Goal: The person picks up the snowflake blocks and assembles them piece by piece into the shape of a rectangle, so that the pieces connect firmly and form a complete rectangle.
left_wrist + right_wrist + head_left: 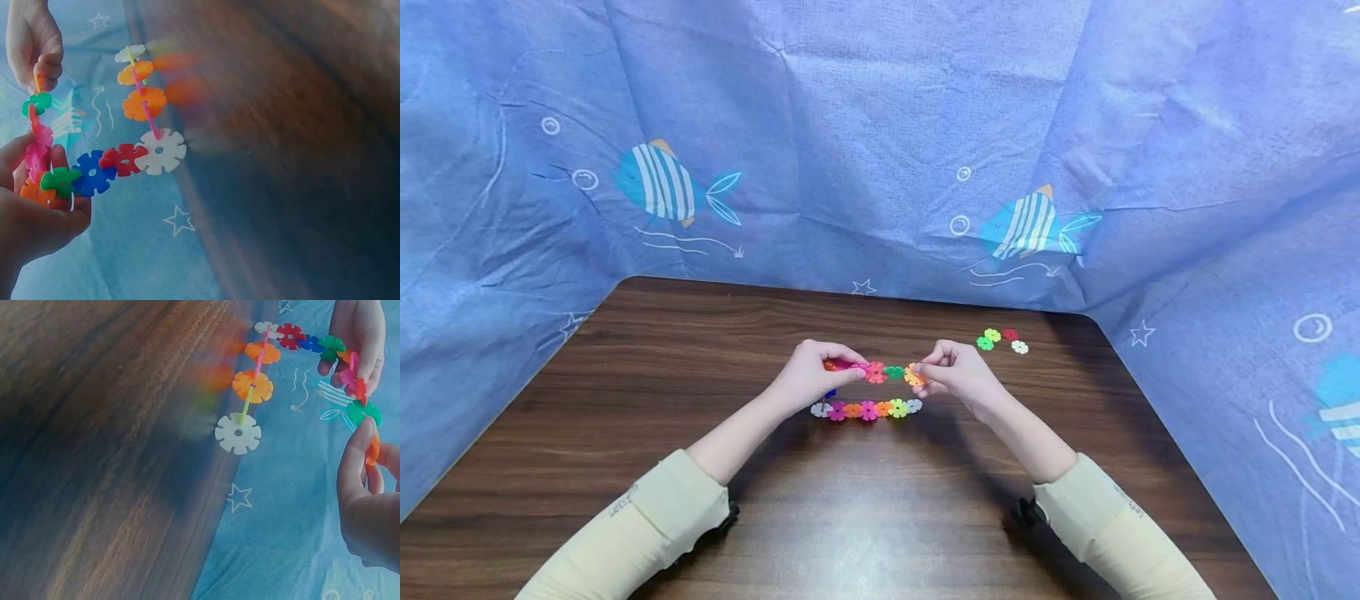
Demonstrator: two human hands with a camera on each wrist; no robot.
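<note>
A chain of flower-shaped interlocking discs (868,410) in several colours bends into a U above the table. My left hand (812,375) grips its far side at the pink and red discs. In the left wrist view an orange disc (37,192), a green disc (60,182) and a blue disc (94,174) lie by that hand's fingers. My right hand (964,379) pinches the orange disc (373,451) at the chain's end, joined to a green disc (894,372). On the near side, the row ends in a white disc (238,434).
Loose discs lie at the back right of the brown wooden table (880,517): yellow-green (993,334), green (984,343), red (1011,334) and white (1019,347). A blue fish-print cloth (880,150) hangs behind and beside the table.
</note>
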